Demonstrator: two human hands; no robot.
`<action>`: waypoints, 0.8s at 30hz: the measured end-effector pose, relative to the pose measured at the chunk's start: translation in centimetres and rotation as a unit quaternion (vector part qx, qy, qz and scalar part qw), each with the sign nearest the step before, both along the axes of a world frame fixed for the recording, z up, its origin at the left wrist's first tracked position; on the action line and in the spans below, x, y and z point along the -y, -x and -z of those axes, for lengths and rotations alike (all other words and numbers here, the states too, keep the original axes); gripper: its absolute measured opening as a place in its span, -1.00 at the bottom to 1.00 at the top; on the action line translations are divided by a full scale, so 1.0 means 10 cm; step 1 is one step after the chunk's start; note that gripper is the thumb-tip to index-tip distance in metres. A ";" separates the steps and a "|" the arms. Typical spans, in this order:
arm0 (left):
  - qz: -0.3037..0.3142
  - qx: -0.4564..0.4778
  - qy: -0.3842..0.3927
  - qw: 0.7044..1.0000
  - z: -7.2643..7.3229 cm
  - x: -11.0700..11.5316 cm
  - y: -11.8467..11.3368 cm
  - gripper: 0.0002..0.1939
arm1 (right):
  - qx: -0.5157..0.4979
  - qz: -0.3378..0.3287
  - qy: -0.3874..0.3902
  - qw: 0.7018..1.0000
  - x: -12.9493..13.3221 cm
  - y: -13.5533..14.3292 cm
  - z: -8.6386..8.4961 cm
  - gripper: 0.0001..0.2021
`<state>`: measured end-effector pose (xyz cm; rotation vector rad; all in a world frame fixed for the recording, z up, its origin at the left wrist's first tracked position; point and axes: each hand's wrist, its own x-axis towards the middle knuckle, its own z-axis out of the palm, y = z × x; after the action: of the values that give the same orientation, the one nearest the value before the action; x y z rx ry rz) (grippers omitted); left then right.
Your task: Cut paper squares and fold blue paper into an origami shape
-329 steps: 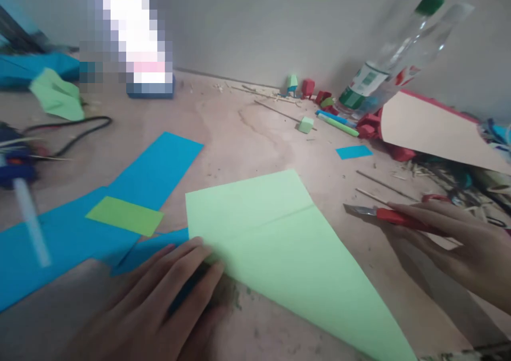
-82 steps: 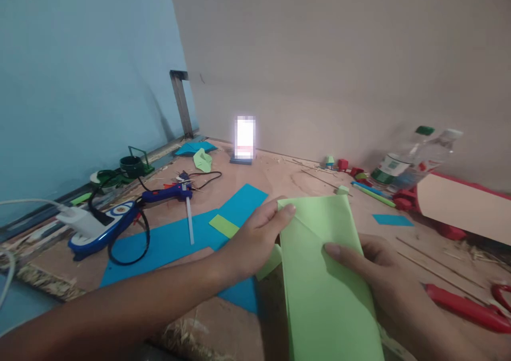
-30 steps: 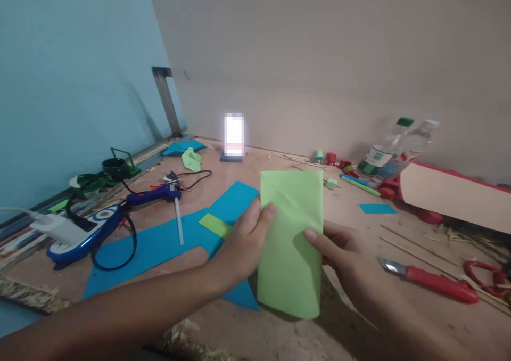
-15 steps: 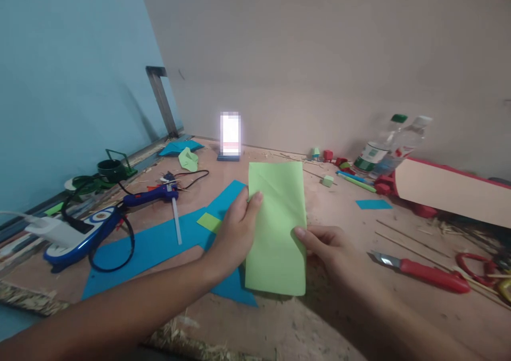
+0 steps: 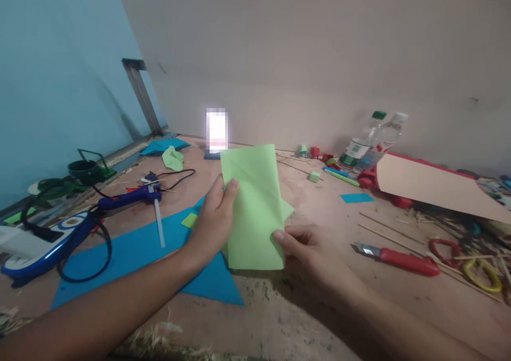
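A folded sheet of light green paper point(image 5: 255, 212) is held up over the table between both hands. My left hand point(image 5: 217, 209) is closed on its left edge, thumb on the front face and fingers behind. Lower on the right edge, my right hand point(image 5: 299, 244) pinches the paper, with the thumb in front and the other fingers partly hidden. A pointed green flap shows behind the right edge. Blue paper point(image 5: 139, 249) lies on the table below and left of my left hand, with a small yellow-green strip point(image 5: 189, 221) on it.
A blue glue gun point(image 5: 131, 197) and a power strip point(image 5: 59, 244) with cables lie left. At right are a red-handled utility knife point(image 5: 407, 260), scissors point(image 5: 481, 275), thin sticks and a small blue paper piece point(image 5: 356, 198). Bottles point(image 5: 355, 148) and a lit phone point(image 5: 216, 131) stand behind.
The view has turned a little to the right. The green paper has tilted slightly, and a pointed flap now shows behind its right edge. Both hands keep their hold.
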<state>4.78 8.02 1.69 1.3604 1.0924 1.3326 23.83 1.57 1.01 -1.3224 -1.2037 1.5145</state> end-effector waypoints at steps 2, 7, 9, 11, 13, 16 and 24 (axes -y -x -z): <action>-0.004 0.003 -0.002 1.000 0.00 -0.02 0.01 -0.56 | 0.023 -0.005 -0.014 1.000 0.01 0.01 -0.01 -0.42; -0.018 -0.004 -0.005 1.000 0.00 -0.05 0.02 -0.55 | 0.014 -0.009 -0.015 1.000 0.05 0.05 -0.05 -0.47; -0.025 -0.001 -0.001 1.000 0.00 -0.06 0.03 -0.54 | -0.016 -0.018 0.000 1.000 0.05 0.06 -0.04 -0.49; -0.029 0.000 0.000 1.000 0.00 -0.08 0.03 -0.54 | -0.006 -0.004 -0.011 1.000 0.05 0.07 -0.03 -0.51; -0.032 -0.001 0.003 0.999 0.02 -0.09 0.03 -0.54 | 0.036 0.010 -0.042 0.998 0.04 0.06 -0.02 -0.52; -0.030 -0.002 0.017 0.999 0.04 -0.10 0.03 -0.53 | 0.038 -0.003 -0.038 0.999 0.03 0.04 0.00 -0.54; -0.045 0.006 0.011 0.999 0.03 -0.13 0.06 -0.55 | -0.017 -0.019 0.011 1.000 0.05 0.04 -0.01 -0.55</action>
<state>4.17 9.31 1.39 1.2991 1.1690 1.3892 23.40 1.11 1.15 -1.2891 -1.2005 1.5757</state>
